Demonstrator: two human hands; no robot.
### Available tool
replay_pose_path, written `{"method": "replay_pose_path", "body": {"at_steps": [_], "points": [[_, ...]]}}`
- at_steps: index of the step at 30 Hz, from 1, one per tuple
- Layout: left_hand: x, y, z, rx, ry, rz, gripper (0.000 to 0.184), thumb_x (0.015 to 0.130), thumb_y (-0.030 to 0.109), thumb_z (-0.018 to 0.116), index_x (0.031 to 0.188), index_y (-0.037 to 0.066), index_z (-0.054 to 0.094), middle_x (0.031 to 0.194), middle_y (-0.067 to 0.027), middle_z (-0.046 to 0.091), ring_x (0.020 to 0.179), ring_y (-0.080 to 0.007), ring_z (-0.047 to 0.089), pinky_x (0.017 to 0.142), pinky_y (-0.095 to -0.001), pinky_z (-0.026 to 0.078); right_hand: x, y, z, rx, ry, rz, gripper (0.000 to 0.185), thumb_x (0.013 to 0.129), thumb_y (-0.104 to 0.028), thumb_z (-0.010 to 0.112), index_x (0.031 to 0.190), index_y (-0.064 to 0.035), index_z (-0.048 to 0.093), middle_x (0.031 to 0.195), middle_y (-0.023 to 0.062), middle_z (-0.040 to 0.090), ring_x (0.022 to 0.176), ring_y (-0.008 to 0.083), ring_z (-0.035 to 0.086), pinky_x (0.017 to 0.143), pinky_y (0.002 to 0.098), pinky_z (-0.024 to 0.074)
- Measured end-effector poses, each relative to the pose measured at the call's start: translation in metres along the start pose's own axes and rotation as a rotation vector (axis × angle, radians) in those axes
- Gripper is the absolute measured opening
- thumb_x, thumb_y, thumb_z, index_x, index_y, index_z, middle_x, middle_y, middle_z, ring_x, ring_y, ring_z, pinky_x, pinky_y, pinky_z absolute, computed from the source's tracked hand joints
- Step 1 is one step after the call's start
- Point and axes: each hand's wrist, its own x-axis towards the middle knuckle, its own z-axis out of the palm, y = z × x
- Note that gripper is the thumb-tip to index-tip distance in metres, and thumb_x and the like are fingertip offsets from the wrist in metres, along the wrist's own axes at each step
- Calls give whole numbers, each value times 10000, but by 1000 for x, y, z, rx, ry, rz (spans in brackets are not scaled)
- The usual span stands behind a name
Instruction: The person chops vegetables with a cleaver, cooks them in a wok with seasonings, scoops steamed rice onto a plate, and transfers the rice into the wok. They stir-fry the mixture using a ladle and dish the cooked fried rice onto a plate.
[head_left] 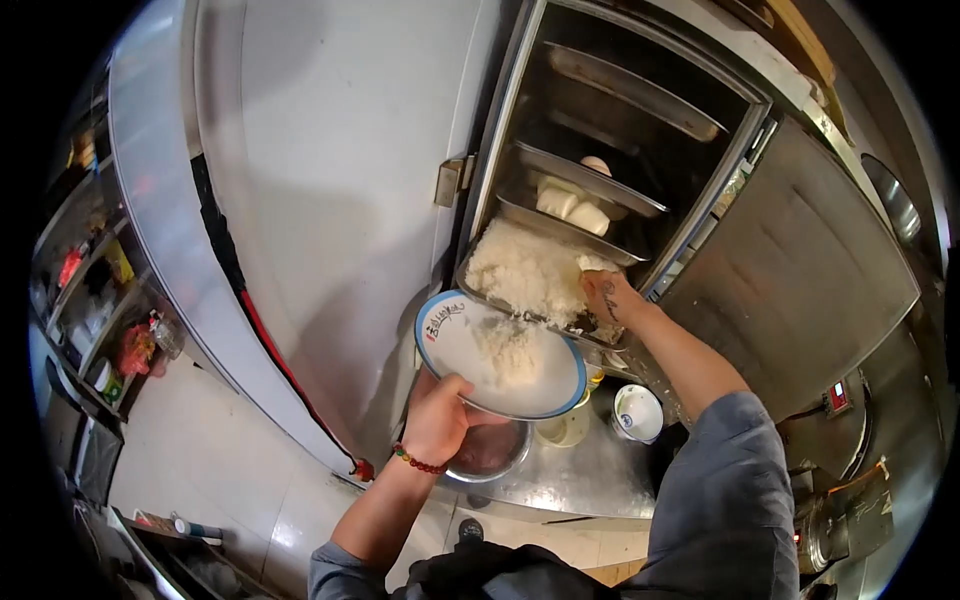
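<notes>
My left hand [438,418] is closed on the near edge of a white oval plate [450,350] with a blue rim. A small heap of rice [512,352] lies on the plate. Close above the plate's far side, a metal tray [480,297] of white rice [525,265] sticks out of an open steamer cabinet [520,120]. My right hand [608,297] reaches into the right side of this tray, its fingers curled at the rice. What the fingers hold, if anything, is hidden.
On a higher tray [570,240] sit white buns [572,208]. The cabinet door [790,270] stands open at the right. Below the plate, a steel counter [570,485] bears a metal bowl [490,455] and a white bowl [637,413]. A white panel [330,200] rises at the left.
</notes>
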Motion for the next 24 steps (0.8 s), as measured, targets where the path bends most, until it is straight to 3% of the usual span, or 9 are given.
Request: {"method": "replay_pose_path", "body": {"at_steps": [2,6,8,11,14,17,20,22,24], "points": [[-2,3,3,-6,-10,-23,593,744,-11,391,1316,17,238,1222,-190,462,1033,-361,558,658,-483,580,-11,-24,-6,-63,-56,-136,165,863,-125,451,848,14,539,840,229,599,764,381,587,656,414,452],[-1,1,1,-7,-18,-6,605,745,-10,399,1325,35,233,1220,-181,462,1023,-356,562,663,-479,578,-30,-47,0,141,70,-188,228,833,-56,491,1050,-5,538,795,255,584,714,358,603,601,393,464],[0,-2,3,-22,-28,17,611,748,-8,407,1330,59,236,1215,-167,463,1015,-351,564,668,-470,577,-54,-83,-14,26,86,54,328,825,-70,493,1150,-31,505,809,226,597,716,346,613,593,414,481],[3,-3,0,-21,-33,-9,612,751,-5,412,1333,74,237,1218,-155,460,1016,-347,562,668,-466,578,-92,-121,-10,-394,57,21,451,815,-94,475,1264,-73,435,820,185,604,668,344,614,582,435,495],[3,2,-3,-11,-39,-11,611,753,0,412,1333,72,233,1230,-156,453,1020,-344,562,659,-460,581,-95,-123,-15,-385,100,-102,570,800,-105,452,1355,-134,327,840,153,604,652,344,615,585,437,507],[4,7,-7,4,-24,-4,614,754,6,412,1336,76,226,1243,-158,446,1029,-344,557,650,-454,582,-35,-99,-35,-267,194,62,413,826,-100,434,1238,-131,456,801,180,621,711,353,615,576,453,487],[2,10,-3,57,6,30,583,761,9,411,1320,51,251,1231,-174,459,1030,-352,558,658,-475,576,30,-32,-4,-142,193,-185,260,878,-137,431,1112,-82,533,716,167,604,639,294,613,528,417,469],[3,15,-3,86,24,70,550,767,10,409,1302,21,280,1213,-189,477,1023,-358,563,669,-497,570,37,-33,-4,465,-144,-59,213,889,-174,494,1040,-42,569,721,111,590,600,170,561,536,319,446],[5,14,-4,67,24,39,554,768,5,406,1306,9,271,1211,-192,477,1028,-366,559,674,-498,570,33,-36,2,536,-181,-40,207,921,-193,452,978,-35,574,694,62,557,567,112,497,516,301,428]]}}
